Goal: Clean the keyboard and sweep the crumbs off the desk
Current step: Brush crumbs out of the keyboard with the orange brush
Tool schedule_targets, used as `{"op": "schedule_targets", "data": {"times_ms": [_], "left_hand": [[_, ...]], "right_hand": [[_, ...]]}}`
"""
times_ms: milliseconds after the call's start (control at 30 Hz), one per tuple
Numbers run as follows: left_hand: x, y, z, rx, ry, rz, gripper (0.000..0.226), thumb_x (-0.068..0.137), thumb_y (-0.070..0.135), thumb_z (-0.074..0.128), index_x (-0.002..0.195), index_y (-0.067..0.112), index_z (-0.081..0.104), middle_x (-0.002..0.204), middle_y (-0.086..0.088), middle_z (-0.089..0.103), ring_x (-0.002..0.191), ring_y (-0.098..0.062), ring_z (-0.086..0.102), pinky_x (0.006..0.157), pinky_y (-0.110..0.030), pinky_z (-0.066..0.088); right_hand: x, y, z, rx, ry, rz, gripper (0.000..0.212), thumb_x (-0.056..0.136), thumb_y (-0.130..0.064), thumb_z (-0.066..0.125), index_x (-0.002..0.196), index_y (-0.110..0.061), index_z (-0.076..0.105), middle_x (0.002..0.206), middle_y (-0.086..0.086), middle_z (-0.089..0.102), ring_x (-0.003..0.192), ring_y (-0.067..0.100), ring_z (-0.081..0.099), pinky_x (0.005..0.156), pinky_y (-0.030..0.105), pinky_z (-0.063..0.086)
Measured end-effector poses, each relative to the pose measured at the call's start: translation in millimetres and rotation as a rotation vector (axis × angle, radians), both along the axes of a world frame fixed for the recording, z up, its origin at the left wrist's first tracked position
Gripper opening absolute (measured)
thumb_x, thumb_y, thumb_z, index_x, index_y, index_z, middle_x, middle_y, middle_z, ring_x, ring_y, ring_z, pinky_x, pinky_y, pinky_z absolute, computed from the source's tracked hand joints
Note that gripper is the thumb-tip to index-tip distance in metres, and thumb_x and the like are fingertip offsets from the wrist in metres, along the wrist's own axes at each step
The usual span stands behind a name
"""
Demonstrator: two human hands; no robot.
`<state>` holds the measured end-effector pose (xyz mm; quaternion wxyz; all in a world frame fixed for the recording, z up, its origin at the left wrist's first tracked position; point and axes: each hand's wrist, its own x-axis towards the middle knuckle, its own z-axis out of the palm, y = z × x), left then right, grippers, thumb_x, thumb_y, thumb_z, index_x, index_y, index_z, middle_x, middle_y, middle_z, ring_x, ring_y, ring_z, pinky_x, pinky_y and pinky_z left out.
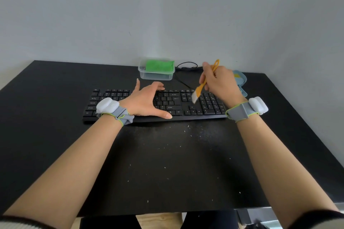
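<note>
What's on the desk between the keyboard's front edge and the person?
Head view: scattered pale crumbs and a dusty smear on the black desk, densest just in front of the keyboard, below the two forearms.

We've got bare forearms, sleeves pushed up near the elbows, white ribbed with a dark edge. Each wrist has a grey fabric band (119,114) with lime-green trim and a chunky white pod (257,105) on top.

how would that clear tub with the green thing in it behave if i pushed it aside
The clear tub looks like thin plastic, so probably light and easy to slide on the smooth black desk. Its low, wide shape makes tipping unlikely. The green thing sticks above the rim and might shift.
</note>
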<state>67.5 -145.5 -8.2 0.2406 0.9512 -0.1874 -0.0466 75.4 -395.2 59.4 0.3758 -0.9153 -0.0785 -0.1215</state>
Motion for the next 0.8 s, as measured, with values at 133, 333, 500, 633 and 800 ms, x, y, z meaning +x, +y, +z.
{"op": "schedule_targets", "data": {"times_ms": [133,333,500,633,800], "left_hand": [[0,0,0,-0.002,0.005,-0.005,0.118,0.059,0.078,0.072,0.148,0.020,0.021,0.153,0.009,0.039,0.144,-0.012,0.032,0.117,-0.054,-0.020],[0,0,0,0.007,0.006,-0.004,0.120,0.058,0.080,0.071,0.149,0.019,0.021,0.153,0.009,0.039,0.144,-0.012,0.032,0.116,-0.054,-0.021],[0,0,-1,0.000,0.004,-0.002,0.119,0.059,0.079,0.072,0.148,0.019,0.021,0.153,0.009,0.040,0.143,-0.012,0.033,0.116,-0.054,-0.020],[-1,-1,0,0.003,0.005,0.002,0.119,0.058,0.079,0.072,0.148,0.019,0.021,0.153,0.008,0.040,0.143,-0.012,0.032,0.116,-0.054,-0.020],[-1,-1,-1,-0.004,0.006,0.000,0.120,0.058,0.080,0.071,0.148,0.019,0.022,0.153,0.008,0.040,0.143,-0.012,0.033,0.116,-0.055,-0.020]], "right_hand": [[-2,-1,-4,-0.107,0.066,0.043,0.060,0.104,-0.037,0.037,0.057,-0.016,0.068,0.043,-0.004,0.057,0.041,0.004,0.055,0.050,0.012,0.042],[-7,-4,-4,-0.096,0.027,0.030,0.061,0.104,-0.035,0.038,0.056,-0.014,0.069,0.039,-0.004,0.055,0.040,0.004,0.054,0.049,0.009,0.040],[-4,-7,0,0.046,-0.051,-0.048,0.057,0.104,-0.038,0.040,0.064,-0.012,0.070,0.048,0.001,0.062,0.046,0.008,0.058,0.056,0.016,0.047],[3,-6,-9,-0.010,-0.052,-0.027,0.049,0.103,-0.046,0.042,0.078,-0.013,0.068,0.066,0.006,0.070,0.066,0.022,0.067,0.074,0.040,0.057],[-3,-11,1,-0.100,0.052,-0.041,0.070,0.105,-0.043,0.033,0.055,-0.012,0.069,0.039,-0.005,0.054,0.048,0.008,0.056,0.064,0.025,0.043]]}}
